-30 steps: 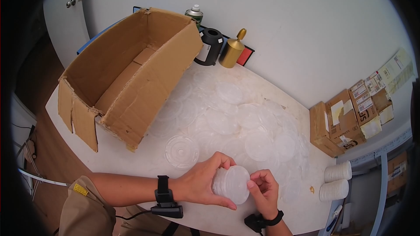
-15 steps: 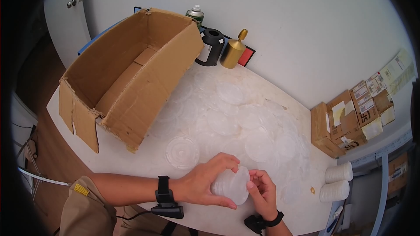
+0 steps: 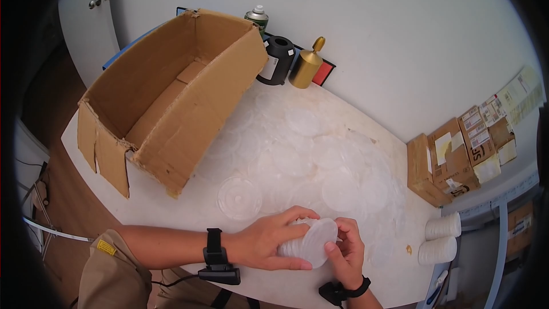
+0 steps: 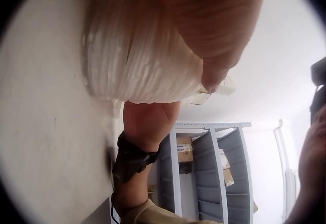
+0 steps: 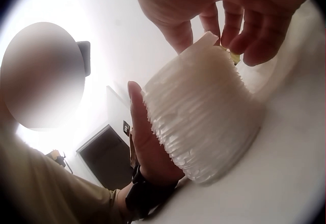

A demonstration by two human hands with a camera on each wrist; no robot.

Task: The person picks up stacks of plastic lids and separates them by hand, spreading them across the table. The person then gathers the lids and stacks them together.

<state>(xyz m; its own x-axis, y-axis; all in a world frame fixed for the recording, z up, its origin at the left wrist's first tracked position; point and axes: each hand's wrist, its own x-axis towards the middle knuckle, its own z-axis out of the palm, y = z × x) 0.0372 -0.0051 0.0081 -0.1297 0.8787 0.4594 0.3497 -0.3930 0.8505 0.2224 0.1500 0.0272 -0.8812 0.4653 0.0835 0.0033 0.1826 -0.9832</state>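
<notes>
My left hand [image 3: 260,244] grips a stack of clear plastic lids [image 5: 204,112] from its left side, fingers over the top and thumb along the near side. The stack lies on its side low over the table, its ribbed edges filling much of the left wrist view. At its right end, my right hand [image 3: 347,252] pinches the end lid [image 3: 320,244] by the rim, thumb against its face. Beyond the hands spread many loose lids [image 3: 291,157], overlapping one another. A single ridged lid [image 3: 240,197] lies just past my left wrist.
A big open cardboard box [image 3: 200,120] stands at the left of the white table [image 3: 154,209]. Behind are a spray can [image 3: 258,18], a black container [image 3: 278,63] and a gold canister [image 3: 307,68]. Two lid stacks [image 3: 437,250] lie at the right edge, near cardboard cartons [image 3: 452,157].
The left fingers, lifted half a second ago, now lie forward over the stack. The end face of the stack has shifted slightly right, and my right hand stays at its rim.
</notes>
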